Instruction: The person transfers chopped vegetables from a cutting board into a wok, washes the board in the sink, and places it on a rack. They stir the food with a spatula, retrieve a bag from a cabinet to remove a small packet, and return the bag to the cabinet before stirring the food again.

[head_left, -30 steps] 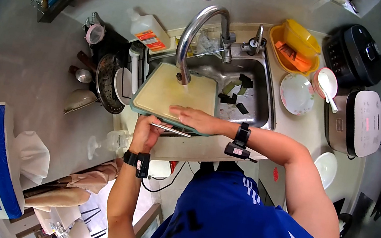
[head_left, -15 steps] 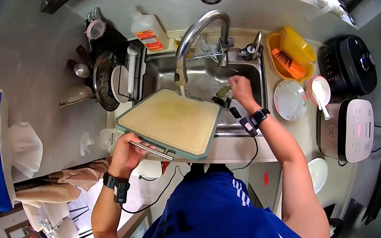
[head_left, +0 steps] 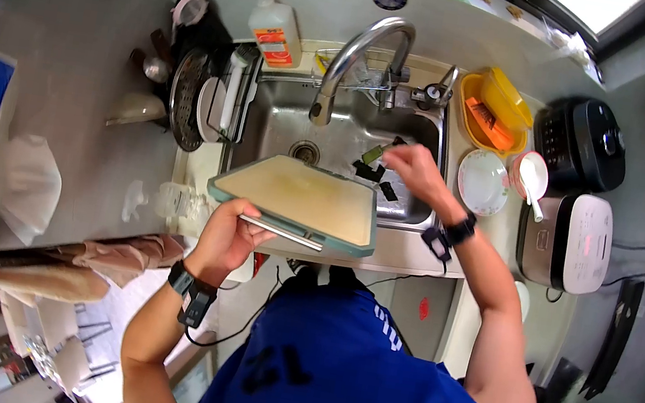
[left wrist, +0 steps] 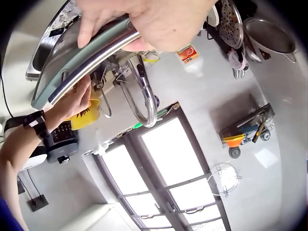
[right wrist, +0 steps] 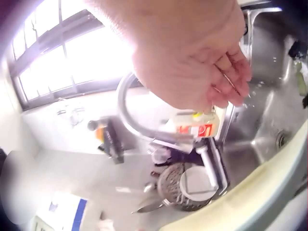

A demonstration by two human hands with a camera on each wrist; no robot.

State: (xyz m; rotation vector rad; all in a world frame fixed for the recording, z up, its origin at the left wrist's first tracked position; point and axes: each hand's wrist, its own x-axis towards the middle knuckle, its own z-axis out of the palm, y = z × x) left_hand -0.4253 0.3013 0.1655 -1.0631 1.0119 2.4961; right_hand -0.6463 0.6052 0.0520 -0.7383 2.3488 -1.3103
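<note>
My left hand (head_left: pixel 226 233) grips a cutting board (head_left: pixel 298 195) at its near left edge, by the metal bar handle (head_left: pixel 280 232). The board has a cream face and grey-green rim, and is held tilted over the front of the sink (head_left: pixel 273 115). In the left wrist view, fingers (left wrist: pixel 94 24) lie against the board beside the bar. Over the sink's right part hovers my right hand (head_left: pixel 418 174), its fingers loosely bent and holding nothing visible. Below it, several dark green pieces (head_left: pixel 368 172) lie on the sink floor. The faucet (head_left: pixel 322 106) arches above the board's far side.
Right of the sink stand a yellow basket (head_left: pixel 469 115), a floral plate (head_left: pixel 482 184), a bowl with a spoon (head_left: pixel 529 178) and two cookers, one black (head_left: pixel 581 144). A dish rack (head_left: pixel 243 106) and a white jug (head_left: pixel 275 32) are on the left.
My right hand has left the board's face and moved right over the sink. The board has come nearer to me, off the sink's middle. The water stream from the faucet no longer shows.
</note>
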